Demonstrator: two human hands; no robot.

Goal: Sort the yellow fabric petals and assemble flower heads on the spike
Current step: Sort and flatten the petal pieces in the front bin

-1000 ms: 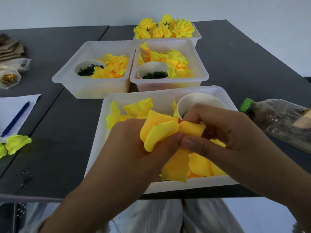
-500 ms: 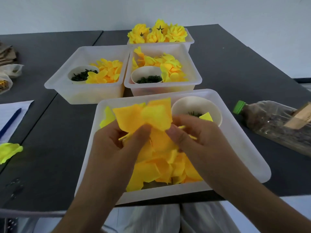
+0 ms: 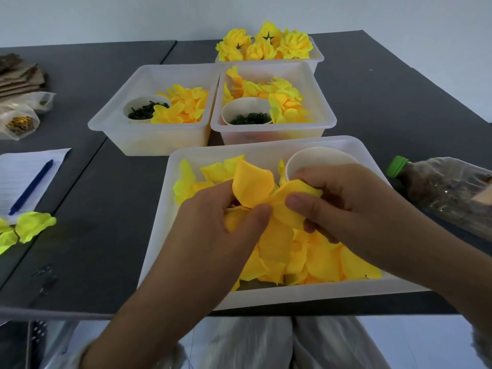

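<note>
Head view, looking down on a dark surface (image 3: 386, 83) with four clear tubs. Going left to right: paper and a pen (image 3: 32, 186) at the left edge, then two loose pale petals (image 3: 29, 227). The left tub (image 3: 117, 123) and middle tub (image 3: 326, 113) each hold a cup of dark green bits and a heap of yellow petals, seemingly sorted stock. Behind them the far tub (image 3: 318, 58) holds several finished flower heads (image 3: 266, 45), so part of the work looks done. The near tub (image 3: 170, 209) is full of loose petals (image 3: 314, 259), so much is left. Above it the left hand (image 3: 215, 230) pinches a petal (image 3: 251, 186) between thumb and fingers, and the right hand (image 3: 351, 206) pinches a second petal (image 3: 290, 206) beside it; each grip is clamped on fabric. No spike can be seen; the hands may hide it. The near cup (image 3: 319, 158) is half covered, contents unseen. A bottle (image 3: 439, 187) at right is cut off.
</note>
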